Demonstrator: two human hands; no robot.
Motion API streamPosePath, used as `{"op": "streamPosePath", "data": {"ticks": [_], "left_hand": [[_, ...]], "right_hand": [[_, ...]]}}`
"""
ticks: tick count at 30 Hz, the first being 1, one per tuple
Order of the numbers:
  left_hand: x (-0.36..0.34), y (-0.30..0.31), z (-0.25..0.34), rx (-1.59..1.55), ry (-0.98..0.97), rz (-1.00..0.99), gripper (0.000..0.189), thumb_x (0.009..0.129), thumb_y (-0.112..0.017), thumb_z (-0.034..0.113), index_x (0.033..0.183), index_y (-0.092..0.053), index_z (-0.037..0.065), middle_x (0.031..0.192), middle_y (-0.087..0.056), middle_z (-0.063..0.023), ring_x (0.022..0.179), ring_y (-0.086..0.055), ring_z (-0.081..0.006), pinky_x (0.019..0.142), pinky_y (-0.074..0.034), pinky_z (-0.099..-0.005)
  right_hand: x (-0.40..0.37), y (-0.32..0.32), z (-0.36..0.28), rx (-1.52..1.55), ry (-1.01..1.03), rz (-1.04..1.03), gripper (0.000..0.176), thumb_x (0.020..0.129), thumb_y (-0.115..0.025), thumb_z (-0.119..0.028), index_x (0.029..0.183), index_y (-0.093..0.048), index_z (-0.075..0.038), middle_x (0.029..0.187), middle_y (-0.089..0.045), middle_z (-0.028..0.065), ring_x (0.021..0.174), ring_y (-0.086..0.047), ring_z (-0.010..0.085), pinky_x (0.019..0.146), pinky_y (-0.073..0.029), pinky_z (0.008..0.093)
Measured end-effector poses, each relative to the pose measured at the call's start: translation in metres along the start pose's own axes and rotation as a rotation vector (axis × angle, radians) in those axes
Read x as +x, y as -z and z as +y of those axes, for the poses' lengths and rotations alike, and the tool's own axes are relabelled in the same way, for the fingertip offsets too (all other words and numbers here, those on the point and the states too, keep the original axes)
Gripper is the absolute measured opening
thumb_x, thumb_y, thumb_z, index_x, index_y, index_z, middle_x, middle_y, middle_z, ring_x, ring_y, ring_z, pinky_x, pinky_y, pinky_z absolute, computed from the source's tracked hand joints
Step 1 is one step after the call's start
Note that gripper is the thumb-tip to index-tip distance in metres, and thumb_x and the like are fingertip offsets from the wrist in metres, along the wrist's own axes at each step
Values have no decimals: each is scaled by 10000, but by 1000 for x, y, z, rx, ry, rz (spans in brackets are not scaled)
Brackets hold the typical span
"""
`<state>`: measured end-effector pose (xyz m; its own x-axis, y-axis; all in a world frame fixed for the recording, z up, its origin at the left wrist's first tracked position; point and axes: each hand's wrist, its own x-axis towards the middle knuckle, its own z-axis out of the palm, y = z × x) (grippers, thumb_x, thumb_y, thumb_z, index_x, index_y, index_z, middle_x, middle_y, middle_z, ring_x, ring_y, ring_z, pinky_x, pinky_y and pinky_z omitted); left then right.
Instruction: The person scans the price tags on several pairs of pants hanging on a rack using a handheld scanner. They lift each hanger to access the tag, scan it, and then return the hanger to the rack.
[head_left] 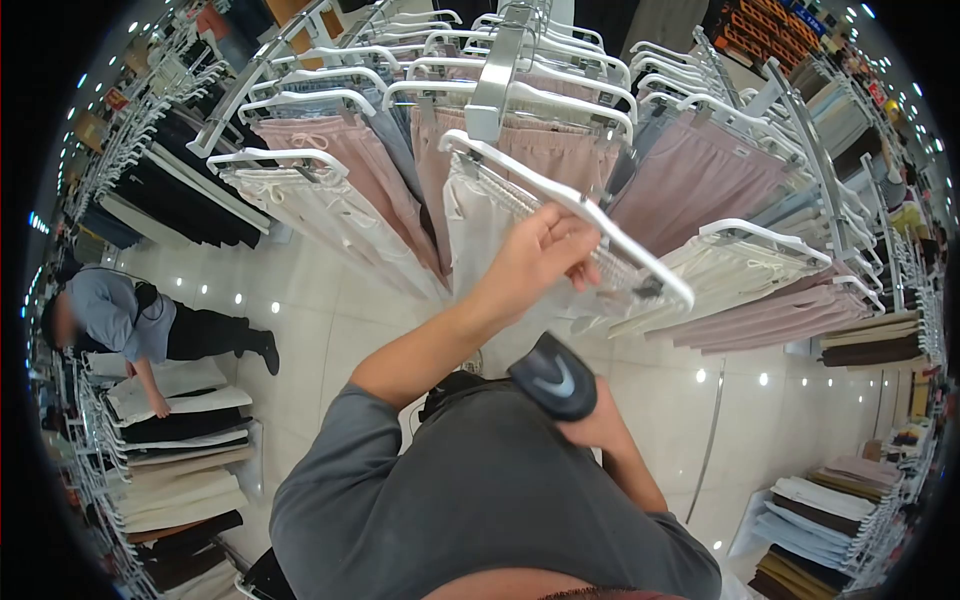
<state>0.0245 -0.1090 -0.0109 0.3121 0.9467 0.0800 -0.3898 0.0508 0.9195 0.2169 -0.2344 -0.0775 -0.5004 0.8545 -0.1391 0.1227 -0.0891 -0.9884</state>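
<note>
White clip hanger (640, 258) with cream trousers (478, 232) at the front of the rack rail (497, 70), tilted. Left hand (535, 255) clenched on the hanger bar. Right hand (600, 425) wrapped around a dark handheld scanner (555, 380) at chest level. Pink trousers (345, 165) hang behind. A co-worker (120, 315) bends over folded stacks (185, 470), far left.

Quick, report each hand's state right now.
Left hand: closed on the white hanger carrying cream trousers.
Right hand: closed around a dark handheld device.
</note>
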Motion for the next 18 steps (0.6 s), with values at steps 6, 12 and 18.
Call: {"op": "streamPosePath", "data": {"ticks": [6, 12, 18], "left_hand": [[-30, 24, 16, 118, 269, -102, 423, 1010, -649, 195, 1350, -510, -15, 1056, -664, -63, 858, -631, -117, 707, -513, -274], [-37, 75, 37, 516, 311, -188, 376, 1001, -657, 206, 1300, -572, -5, 845, -621, -28, 744, -578, -93, 647, -472, -287], [-26, 116, 95, 1170, 154, -83, 321, 1007, -614, 329, 1051, -709, 25, 828, -682, -151, 791, -659, -322, 721, -492, -411]], "right_hand": [[-21, 21, -56, -8, 183, -434, 655, 608, -796, -258, 1156, -624, 55, 926, -687, 184, 794, -658, 330, 808, -514, 334], [-6, 30, -48, 121, 268, -579, 753, 607, -805, -342, 1212, -613, 64, 930, -690, 170, 778, -662, 334, 753, -519, 339], [5, 12, -46, 105, 210, -502, 701, 640, -777, -212, 1260, -602, 65, 997, -697, 184, 827, -658, 339, 797, -524, 343]]}}
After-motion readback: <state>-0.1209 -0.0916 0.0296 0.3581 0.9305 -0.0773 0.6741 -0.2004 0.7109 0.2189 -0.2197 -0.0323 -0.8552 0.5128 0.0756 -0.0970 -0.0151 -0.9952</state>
